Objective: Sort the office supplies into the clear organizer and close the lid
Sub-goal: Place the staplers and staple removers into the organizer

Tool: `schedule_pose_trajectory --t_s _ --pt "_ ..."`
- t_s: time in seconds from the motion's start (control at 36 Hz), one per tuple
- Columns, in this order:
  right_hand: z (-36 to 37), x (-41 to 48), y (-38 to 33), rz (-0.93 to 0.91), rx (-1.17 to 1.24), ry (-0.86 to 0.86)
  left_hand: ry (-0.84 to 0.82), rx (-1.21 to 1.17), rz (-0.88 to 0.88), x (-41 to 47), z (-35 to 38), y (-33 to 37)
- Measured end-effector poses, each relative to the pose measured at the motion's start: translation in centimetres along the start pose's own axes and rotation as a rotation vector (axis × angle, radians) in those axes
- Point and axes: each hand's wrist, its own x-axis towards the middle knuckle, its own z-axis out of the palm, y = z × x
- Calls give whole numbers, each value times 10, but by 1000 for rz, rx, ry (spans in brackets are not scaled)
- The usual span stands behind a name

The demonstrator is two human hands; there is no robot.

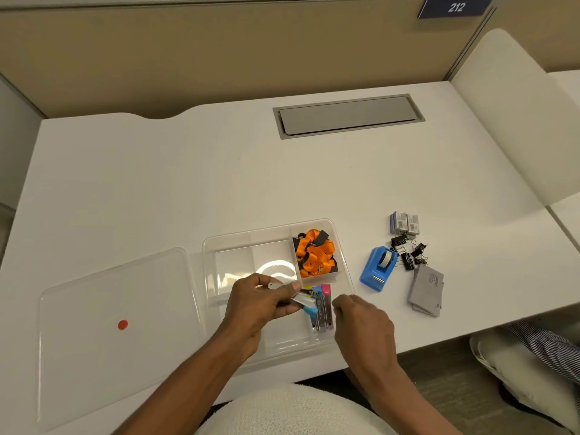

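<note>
The clear organizer (248,243) sits open at the desk's front middle. Orange and black lanyards (315,254) fill its back right compartment. Several pencil-lead cases (323,307) with pink, blue and yellow caps lie in the front right compartment. My left hand (260,304) hovers over the organizer's middle, shut on a few of these slim cases. My right hand (361,318) rests at the organizer's right edge with fingers curled; whether it holds anything is hidden. The clear lid (103,321), marked with a red dot, lies flat to the left.
Right of the organizer stand a blue tape dispenser (376,270), several black binder clips (409,251), small staple boxes (405,222) and grey cards (426,290). A grey cable hatch (346,116) sits at the desk's back. A chair (527,114) is at the right.
</note>
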Motion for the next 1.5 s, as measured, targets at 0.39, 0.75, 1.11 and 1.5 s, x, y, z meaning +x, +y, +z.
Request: schedule_pose_trajectory --t_s 0.39,0.75,1.11,1.5 --pt "-39 -4 -11 329 1270 101 -166 90 -26 -20 29 -13" --pt "-48 22 17 287 688 226 26 673 417 -2 44 -27" --pt "4 29 -9 58 -117 20 251 1351 670 25 30 -42" --pt "6 40 3 77 -136 -94 321 1474 657 21 34 -32"
